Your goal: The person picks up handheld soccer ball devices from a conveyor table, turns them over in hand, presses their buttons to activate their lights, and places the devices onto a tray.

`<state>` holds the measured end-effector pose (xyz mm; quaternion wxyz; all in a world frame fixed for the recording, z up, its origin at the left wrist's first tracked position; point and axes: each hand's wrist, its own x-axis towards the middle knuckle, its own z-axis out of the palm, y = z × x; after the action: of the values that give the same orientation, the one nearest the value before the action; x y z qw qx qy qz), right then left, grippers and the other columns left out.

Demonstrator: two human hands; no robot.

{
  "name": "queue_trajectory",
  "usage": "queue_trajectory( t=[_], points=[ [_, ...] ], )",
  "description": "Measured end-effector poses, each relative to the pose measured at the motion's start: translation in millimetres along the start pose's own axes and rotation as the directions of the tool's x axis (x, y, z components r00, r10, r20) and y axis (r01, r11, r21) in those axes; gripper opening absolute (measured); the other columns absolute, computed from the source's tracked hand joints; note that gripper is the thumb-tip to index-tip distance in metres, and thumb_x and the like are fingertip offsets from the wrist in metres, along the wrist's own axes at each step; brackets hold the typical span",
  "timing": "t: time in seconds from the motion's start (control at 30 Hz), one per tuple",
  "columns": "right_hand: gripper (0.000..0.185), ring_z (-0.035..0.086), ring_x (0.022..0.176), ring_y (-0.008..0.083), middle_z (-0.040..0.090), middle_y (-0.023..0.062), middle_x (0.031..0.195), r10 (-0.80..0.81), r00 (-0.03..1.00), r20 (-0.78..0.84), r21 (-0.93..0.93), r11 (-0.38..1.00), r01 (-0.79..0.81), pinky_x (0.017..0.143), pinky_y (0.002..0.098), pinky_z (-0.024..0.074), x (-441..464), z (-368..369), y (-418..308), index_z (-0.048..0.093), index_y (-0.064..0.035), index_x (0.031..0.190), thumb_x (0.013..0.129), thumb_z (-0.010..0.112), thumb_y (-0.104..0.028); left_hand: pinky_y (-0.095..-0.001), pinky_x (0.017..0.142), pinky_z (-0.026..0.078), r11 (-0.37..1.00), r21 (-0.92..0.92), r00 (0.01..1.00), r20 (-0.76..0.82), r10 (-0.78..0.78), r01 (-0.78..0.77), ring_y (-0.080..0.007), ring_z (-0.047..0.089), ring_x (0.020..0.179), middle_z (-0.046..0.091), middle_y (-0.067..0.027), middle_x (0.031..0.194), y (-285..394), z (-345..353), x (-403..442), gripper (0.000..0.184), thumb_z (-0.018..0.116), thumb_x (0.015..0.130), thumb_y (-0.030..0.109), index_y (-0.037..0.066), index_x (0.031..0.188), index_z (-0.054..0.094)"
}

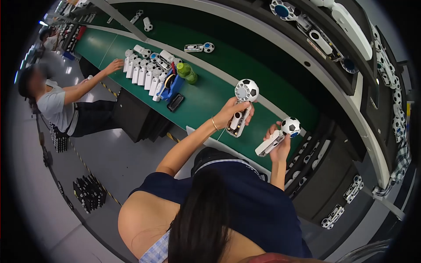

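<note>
At two o'clock from the middle of the view, the left hand [229, 112] holds a ball toy [246, 91] up over the green table [206, 99]. The thumb and fingers wrap round it, just under the black-and-white ball. Its handle points to about seven o'clock, and the parts inside show. At three o'clock, the right hand [280, 151] pinches a second ball toy [291, 126] under its ball, thumb on one side and fingers on the other. That white handle points to about eight o'clock. Further off, at ten o'clock, a flat black thing [175, 102] lies on the table, near a blue box [169, 90]. A green bottle [188, 74] is beside the box, at eleven o'clock. Past the box is a bunch of white toys [141, 76]. Another worker's hand [115, 65] is just beside them, at ten o'clock.
</note>
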<state>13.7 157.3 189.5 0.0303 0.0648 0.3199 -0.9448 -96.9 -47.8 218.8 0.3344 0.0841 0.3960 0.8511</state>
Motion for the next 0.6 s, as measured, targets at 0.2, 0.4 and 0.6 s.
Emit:
queue_trajectory(
  t=[0.2,0.4,0.6],
  points=[
    [0.065,0.054,0.078,0.023,0.052,0.012,0.09,-0.017,0.998,0.062,-0.062,0.998,0.021,0.068,0.0366,0.047,-47,40,-11,0.045,0.0008,0.12,0.083,0.051,-0.053,-0.0282,0.055,0.05,0.995,-0.019,0.995,0.033,-0.098,0.098,-0.016,0.057,0.061,0.059,-0.0093,0.081,-11,38,-36,0.058,0.033,0.094,0.051,-0.002,0.11,0.048],
    [0.071,0.052,0.056,0.0195,0.05,0.0096,0.07,0.014,0.994,0.109,-0.051,0.999,-0.008,0.05,0.0304,0.0465,-76,40,-14,0.05,-0.0016,0.107,0.082,0.042,-0.068,-0.028,0.05,0.05,0.999,0.024,0.998,-0.046,-0.042,0.043,-0.0158,0.058,0.056,0.059,-0.0093,0.075,-8,75,-67,0.058,0.039,0.091,0.055,-0.002,0.097,0.052],
    [0.068,0.048,0.048,0.0178,0.048,0.008,0.063,0.104,0.994,0.043,-0.014,0.995,-0.103,0.045,0.0288,0.0413,-80,54,-31,0.05,-0.0037,0.097,0.087,0.029,-0.067,-0.0278,0.048,0.049,0.995,0.084,0.993,-0.108,-0.039,0.048,-0.0159,0.057,0.053,0.059,-0.0092,0.072,-11,92,-90,0.057,0.039,0.092,0.054,-0.002,0.093,0.053]
  ],
)
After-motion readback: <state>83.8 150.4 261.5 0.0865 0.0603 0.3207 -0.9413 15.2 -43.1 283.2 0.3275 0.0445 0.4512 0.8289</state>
